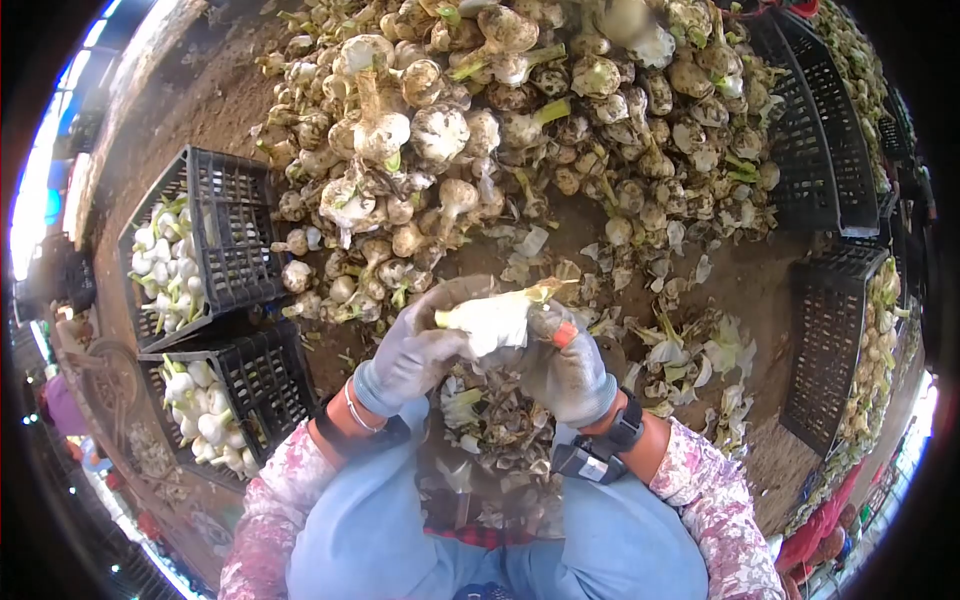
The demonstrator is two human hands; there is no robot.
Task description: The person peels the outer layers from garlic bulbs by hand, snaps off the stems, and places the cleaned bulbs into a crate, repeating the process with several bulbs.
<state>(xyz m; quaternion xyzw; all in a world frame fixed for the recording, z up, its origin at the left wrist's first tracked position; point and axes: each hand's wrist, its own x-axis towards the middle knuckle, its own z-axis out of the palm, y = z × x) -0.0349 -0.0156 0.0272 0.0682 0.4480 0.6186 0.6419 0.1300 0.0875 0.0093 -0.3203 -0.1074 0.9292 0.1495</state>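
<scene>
A white garlic bulb (490, 322) with a ragged brownish strip at its upper right end is held between my two gloved hands, above the ground. My left hand (425, 345) is closed round its left end. At the right end, the curled fingers of my right hand (572, 375) press against the bulb, and an orange band (565, 334) shows on one finger. What the right palm covers is hidden. Beneath both hands lies a heap of peeled skins and leaves (500, 415).
A large pile of dirty garlic bulbs (440, 135) spreads ahead. Two black crates (235, 225) of cleaned white garlic stand at left. More black crates (825, 350) line the right side. Loose skins (690, 355) litter the soil on the right.
</scene>
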